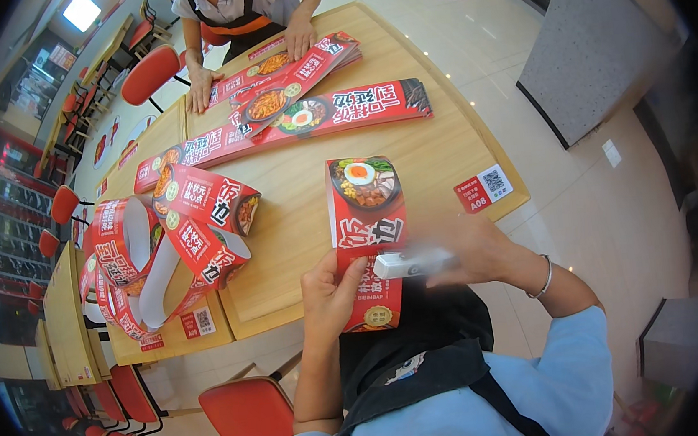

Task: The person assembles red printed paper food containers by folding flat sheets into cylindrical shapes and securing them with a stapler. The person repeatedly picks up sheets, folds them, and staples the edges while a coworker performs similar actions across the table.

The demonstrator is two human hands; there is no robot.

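My left hand (331,295) pinches a red printed paper sleeve (369,224), thumb on top, at the table's near edge. The sleeve shows a picture of a bowl of food with an egg. In my right hand (478,247), blurred by motion, is a white stapler (408,263), its front end over the sleeve beside my left thumb. On the left of the table sits a pile of sleeves bent into loops (128,239). Flat red sleeves lie in stacks (355,110) farther back across the table.
Across the wooden table (290,215) a person in a dark apron rests both hands (298,36) on or beside the flat sleeves. A code sticker (485,190) marks the right edge. Red chairs (246,417) stand around; a grey counter (593,43) is at the right.
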